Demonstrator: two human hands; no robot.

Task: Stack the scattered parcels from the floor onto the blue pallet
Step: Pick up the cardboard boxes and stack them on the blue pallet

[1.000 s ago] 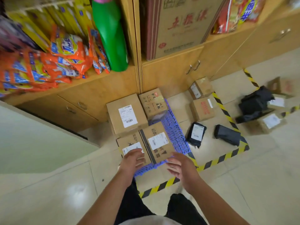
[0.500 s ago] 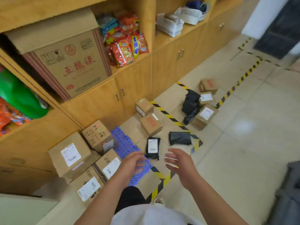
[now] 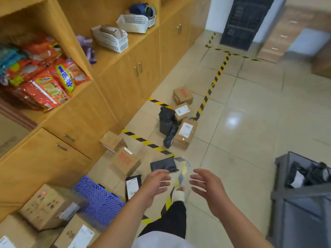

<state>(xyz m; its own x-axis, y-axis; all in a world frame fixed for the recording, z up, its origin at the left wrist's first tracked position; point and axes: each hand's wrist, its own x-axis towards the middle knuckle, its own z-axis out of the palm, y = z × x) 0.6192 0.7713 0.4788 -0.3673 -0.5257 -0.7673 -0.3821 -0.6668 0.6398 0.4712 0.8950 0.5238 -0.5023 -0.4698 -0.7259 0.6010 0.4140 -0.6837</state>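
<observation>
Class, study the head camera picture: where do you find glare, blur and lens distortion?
Head view: glare shines on the floor right of the far parcels; blur smears the boxes by the blue pallet, the left hand and right hand; the wide lens bows the cabinets.

Site, as I read it from my feed: a storeroom or parcel depot.

- Wooden shelving [image 3: 78, 38] over cupboards [image 3: 123, 86]
- Snack packets [image 3: 44, 85] and white baskets [image 3: 112, 40] on the shelves
- Tiled floor [image 3: 250, 144] zoned with yellow-black hazard tape [image 3: 215, 81]
- Labelled cardboard parcels [image 3: 185, 136] and black mailer bags [image 3: 163, 164] on the floor
- Blue pallet [image 3: 100, 199]
- Grey bin [image 3: 302, 212]
</observation>
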